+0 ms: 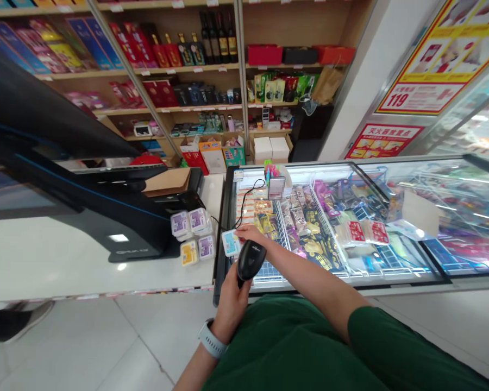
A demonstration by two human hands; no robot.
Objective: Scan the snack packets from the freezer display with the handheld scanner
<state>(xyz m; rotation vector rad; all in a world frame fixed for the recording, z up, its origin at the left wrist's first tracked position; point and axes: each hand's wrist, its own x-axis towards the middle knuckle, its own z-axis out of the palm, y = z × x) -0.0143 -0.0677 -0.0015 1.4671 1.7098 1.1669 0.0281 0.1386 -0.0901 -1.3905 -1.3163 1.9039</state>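
Observation:
My left hand, with a watch on the wrist, is wrapped around the handle of a black barcode scanner. Beyond the scanner, my right hand grips the edge of a small clear plastic box with a blue-and-white label. That box is over the left end of the freezer, and the scanner head partly covers the right forearm's front. Similar boxes with purple labels and one with a yellow label sit on the counter just left of it. A thin black cable loops across the freezer top.
A chest freezer with glass lids and wire baskets runs to the right. Red-labelled packs and a white carton lie on it. A black checkout terminal stands on the white counter. Stocked shelves rise behind; a person's shoe shows lower left.

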